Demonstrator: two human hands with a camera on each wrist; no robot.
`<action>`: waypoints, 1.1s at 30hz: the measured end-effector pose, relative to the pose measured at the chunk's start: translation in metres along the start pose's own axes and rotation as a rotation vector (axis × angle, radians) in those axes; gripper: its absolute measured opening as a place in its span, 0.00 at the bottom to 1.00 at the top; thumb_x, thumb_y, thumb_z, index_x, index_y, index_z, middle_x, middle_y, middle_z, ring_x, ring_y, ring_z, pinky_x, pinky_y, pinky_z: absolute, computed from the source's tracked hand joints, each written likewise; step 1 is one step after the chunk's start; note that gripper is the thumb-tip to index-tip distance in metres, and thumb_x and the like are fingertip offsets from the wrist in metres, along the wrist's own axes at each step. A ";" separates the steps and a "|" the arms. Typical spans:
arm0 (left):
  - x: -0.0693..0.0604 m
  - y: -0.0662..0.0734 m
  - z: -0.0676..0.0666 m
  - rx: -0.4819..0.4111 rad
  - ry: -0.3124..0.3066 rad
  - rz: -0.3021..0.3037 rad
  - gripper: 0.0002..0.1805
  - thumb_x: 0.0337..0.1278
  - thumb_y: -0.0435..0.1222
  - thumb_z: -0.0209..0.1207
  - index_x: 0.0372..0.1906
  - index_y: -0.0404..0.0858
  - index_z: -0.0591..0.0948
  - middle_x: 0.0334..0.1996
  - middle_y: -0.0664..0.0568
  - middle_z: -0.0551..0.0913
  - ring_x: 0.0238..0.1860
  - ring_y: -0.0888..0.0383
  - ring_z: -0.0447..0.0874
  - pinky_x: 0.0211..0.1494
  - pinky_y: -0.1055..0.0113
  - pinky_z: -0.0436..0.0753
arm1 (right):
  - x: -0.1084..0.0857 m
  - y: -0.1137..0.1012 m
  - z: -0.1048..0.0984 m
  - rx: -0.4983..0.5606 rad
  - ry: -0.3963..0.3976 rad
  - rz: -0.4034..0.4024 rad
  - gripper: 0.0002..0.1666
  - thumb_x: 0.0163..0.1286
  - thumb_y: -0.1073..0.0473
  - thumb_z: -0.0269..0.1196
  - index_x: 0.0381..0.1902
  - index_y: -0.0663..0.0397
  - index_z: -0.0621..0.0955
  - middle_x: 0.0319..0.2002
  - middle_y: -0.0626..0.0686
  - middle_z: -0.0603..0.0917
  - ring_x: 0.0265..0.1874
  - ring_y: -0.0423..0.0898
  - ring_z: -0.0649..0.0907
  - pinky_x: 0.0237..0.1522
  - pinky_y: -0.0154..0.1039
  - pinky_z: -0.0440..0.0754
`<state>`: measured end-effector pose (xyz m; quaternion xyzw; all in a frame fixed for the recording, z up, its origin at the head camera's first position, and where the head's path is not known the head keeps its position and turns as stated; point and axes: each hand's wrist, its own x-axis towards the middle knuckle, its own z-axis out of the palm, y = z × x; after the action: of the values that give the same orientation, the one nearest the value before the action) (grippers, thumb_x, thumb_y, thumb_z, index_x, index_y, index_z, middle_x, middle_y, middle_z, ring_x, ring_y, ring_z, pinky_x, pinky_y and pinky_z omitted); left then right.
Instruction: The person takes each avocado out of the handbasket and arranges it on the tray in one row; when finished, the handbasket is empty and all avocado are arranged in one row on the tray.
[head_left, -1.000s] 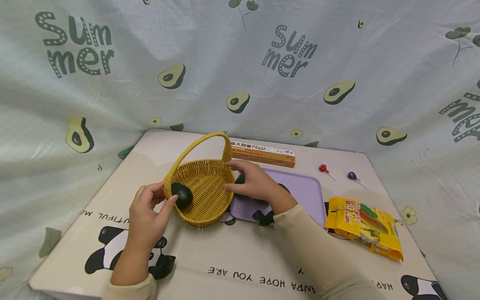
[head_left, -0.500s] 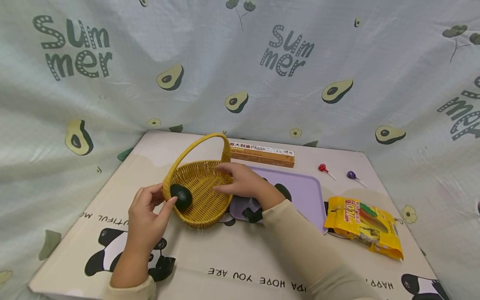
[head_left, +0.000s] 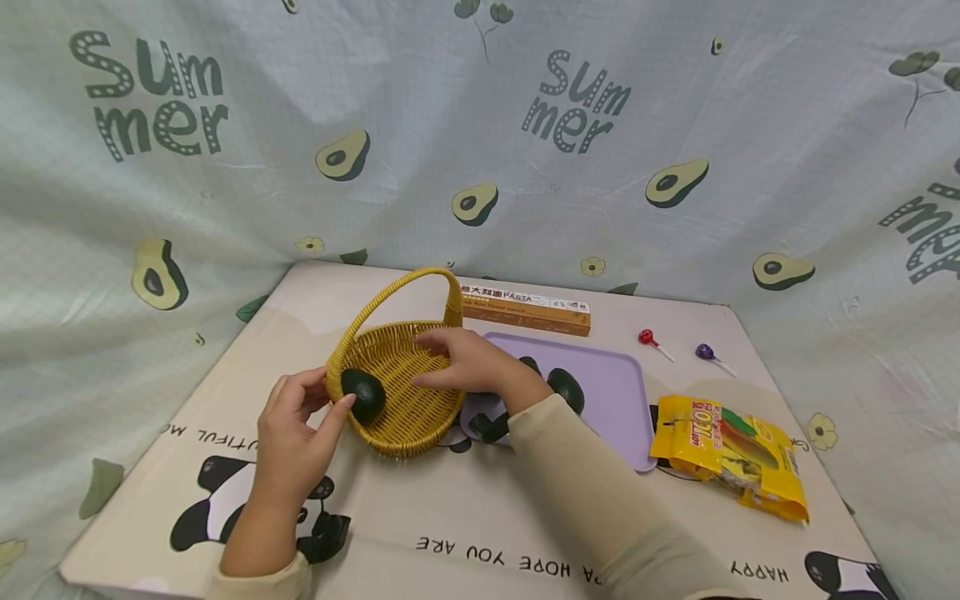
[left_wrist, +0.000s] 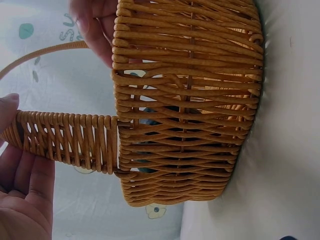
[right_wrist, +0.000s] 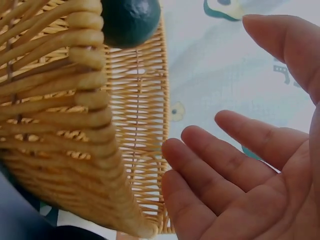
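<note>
A yellow wicker basket (head_left: 408,383) with an arched handle (head_left: 393,292) stands left of centre on the table. My left hand (head_left: 296,433) pinches the handle's near left base between thumb and fingers, as the left wrist view shows. A dark green avocado (head_left: 363,397) lies inside, against the basket's left wall. Over the basket's right side hovers my right hand (head_left: 472,362); its fingers (right_wrist: 225,155) are relaxed and hold nothing. To the right, a purple tray (head_left: 615,375) bears an avocado (head_left: 566,390) and another dark green one (head_left: 529,364), mostly hidden behind my right hand.
Behind the tray lies a long pasta box (head_left: 525,311). Further right are a red lollipop (head_left: 648,337) and a purple lollipop (head_left: 705,352). A yellow candy bag (head_left: 731,454) sits at the right. A printed cloth (head_left: 480,125) hangs behind the table (head_left: 420,508).
My right hand has moved left, from the basket's right rim to over its inside, uncovering more of the tray and its avocados. The left hand keeps its hold on the handle.
</note>
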<state>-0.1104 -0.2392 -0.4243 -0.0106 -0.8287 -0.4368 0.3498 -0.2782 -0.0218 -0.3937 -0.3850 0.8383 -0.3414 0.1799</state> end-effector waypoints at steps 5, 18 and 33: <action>-0.001 0.000 0.000 -0.004 0.002 0.001 0.25 0.53 0.23 0.71 0.57 0.28 0.78 0.45 0.43 0.79 0.47 0.74 0.77 0.56 0.88 0.77 | 0.007 -0.002 0.003 0.020 -0.051 -0.007 0.45 0.65 0.42 0.71 0.74 0.53 0.70 0.72 0.53 0.75 0.68 0.51 0.78 0.70 0.44 0.77; -0.001 -0.003 0.000 -0.006 0.009 0.025 0.25 0.53 0.23 0.72 0.57 0.28 0.78 0.45 0.43 0.79 0.47 0.74 0.77 0.57 0.88 0.77 | 0.021 -0.008 0.009 0.028 -0.162 0.024 0.49 0.63 0.40 0.71 0.76 0.53 0.68 0.70 0.57 0.76 0.61 0.50 0.83 0.62 0.40 0.83; 0.000 -0.003 0.001 -0.018 0.012 0.037 0.25 0.51 0.22 0.72 0.56 0.28 0.78 0.45 0.43 0.79 0.47 0.74 0.78 0.56 0.88 0.78 | 0.035 -0.017 0.012 -0.061 -0.245 0.065 0.50 0.63 0.37 0.71 0.76 0.52 0.68 0.70 0.55 0.77 0.70 0.49 0.75 0.71 0.46 0.77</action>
<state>-0.1116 -0.2403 -0.4270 -0.0266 -0.8223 -0.4379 0.3626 -0.2850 -0.0624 -0.3919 -0.4016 0.8322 -0.2604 0.2801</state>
